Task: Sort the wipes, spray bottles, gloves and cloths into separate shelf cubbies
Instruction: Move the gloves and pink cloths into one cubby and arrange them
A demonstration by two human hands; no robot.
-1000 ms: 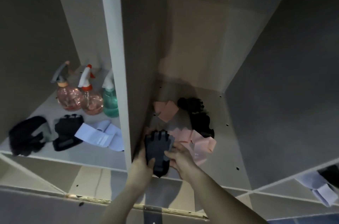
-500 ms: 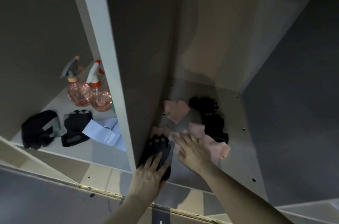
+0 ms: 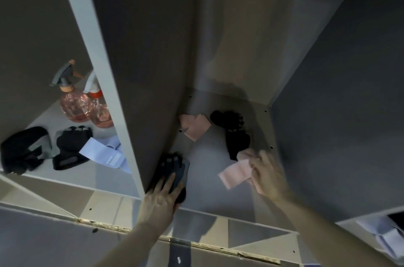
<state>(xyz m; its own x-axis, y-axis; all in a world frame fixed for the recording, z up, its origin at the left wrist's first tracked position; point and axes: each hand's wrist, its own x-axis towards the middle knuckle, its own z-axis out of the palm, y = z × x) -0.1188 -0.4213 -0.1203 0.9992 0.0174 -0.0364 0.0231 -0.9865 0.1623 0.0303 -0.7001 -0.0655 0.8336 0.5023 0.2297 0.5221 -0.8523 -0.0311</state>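
Left hand: fingers laid straight and flat on a dark glove at the front left corner of the middle cubby, against the divider; the grip is not closed around it.
Right hand: fingers bent onto a pink cloth near the right wall of the same cubby; blurred, so I cannot tell whether the grip has closed on it.
Middle cubby, further back: a second pink cloth near the divider, with black gloves just beside it on the right.
Left cubby: two pink spray bottles standing at the back, touching; two dark gloves at the front; a pale blue pack of wipes beside them, partly hidden by the divider.
Lower right cubby: pale blue packs at the frame edge.
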